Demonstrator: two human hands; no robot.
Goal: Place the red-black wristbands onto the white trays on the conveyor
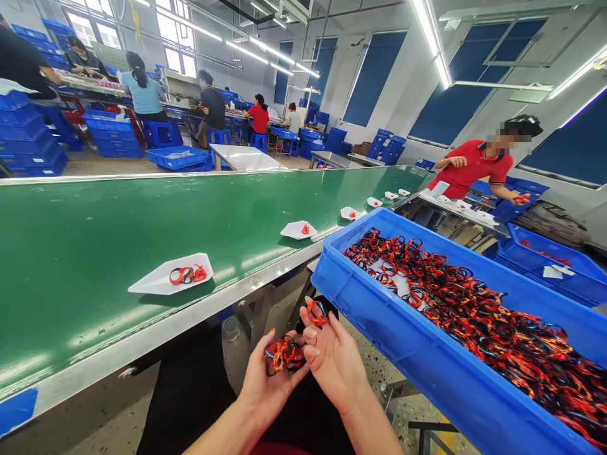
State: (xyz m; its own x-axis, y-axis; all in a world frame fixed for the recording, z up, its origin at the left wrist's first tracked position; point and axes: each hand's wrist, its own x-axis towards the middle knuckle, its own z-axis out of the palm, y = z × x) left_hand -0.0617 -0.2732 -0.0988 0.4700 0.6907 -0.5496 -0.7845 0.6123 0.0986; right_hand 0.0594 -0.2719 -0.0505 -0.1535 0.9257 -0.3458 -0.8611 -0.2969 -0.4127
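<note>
The left hand curls half-closed around a tangle of red-and-black bands, the right hand pinches one loop between its fingertips, the blue crate on the right sits heaped with more, and white paper trays along the green conveyor belt each carry a few.

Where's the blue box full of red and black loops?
In the head view, the blue plastic crate sits on the right, beside the green conveyor belt and just past the person's right hand.

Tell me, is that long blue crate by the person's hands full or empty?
Mostly full: a tangle of orange-and-black looped bands covers the blue crate, except a pale patch near its far end.
</note>
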